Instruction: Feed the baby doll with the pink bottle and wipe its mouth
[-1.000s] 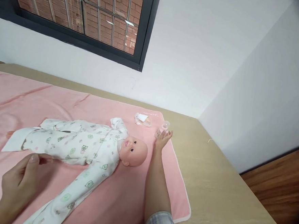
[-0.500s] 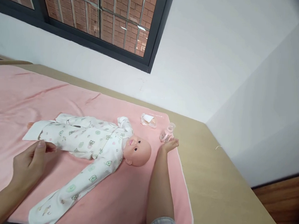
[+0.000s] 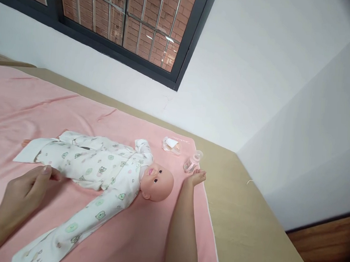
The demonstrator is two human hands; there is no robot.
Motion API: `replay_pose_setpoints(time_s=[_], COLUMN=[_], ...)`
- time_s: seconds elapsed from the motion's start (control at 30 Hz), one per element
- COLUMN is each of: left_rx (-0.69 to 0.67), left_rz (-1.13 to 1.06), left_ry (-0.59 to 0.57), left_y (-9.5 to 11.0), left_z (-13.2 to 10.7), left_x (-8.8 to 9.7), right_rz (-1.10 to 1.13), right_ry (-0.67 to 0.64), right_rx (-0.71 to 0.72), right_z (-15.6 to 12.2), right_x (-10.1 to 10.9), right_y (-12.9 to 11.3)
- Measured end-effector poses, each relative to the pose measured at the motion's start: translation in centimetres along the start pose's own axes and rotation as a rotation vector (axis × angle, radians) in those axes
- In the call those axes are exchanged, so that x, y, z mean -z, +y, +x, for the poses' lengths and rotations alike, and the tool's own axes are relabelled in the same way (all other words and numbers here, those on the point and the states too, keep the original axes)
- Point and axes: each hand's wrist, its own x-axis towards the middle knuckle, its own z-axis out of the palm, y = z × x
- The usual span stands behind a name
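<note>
Just beyond right hand (image 3: 197, 176), held open palm-up with nothing grasped, bottle (image 3: 192, 161) is found at mat (image 3: 144, 232) corner. Well apart, suit (image 3: 100, 169) on doll (image 3: 158, 181) is pinched by left hand (image 3: 23, 194).

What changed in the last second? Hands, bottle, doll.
The right hand let go of the small clear pink baby bottle and now lies open just short of it. The left hand stays at the white printed sleepsuit. The baby doll and pink mat are unchanged.
</note>
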Motion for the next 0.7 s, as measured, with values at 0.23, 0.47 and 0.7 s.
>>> replay_pose_setpoints(time_s=[0.23,0.47,0.7], left_rx=[-0.098,-0.285,-0.35], left_rz=[0.099,0.096,0.033], left_ry=[-0.19,-0.224,-0.249], left_y=[0.9,0.9,1.1], left_z=[-0.2,-0.5,-0.5], left_x=[0.6,0.9,1.2], right_rz=[0.181,0.287,0.269], right_ry=[0.069,0.099,0.024], right_rx=[-0.108,-0.14,-0.057], right_z=[-1.0,-1.6,-1.6], right_x=[0.4,-0.2,-0.1], right_y=[-0.6,-1.5,-1.6])
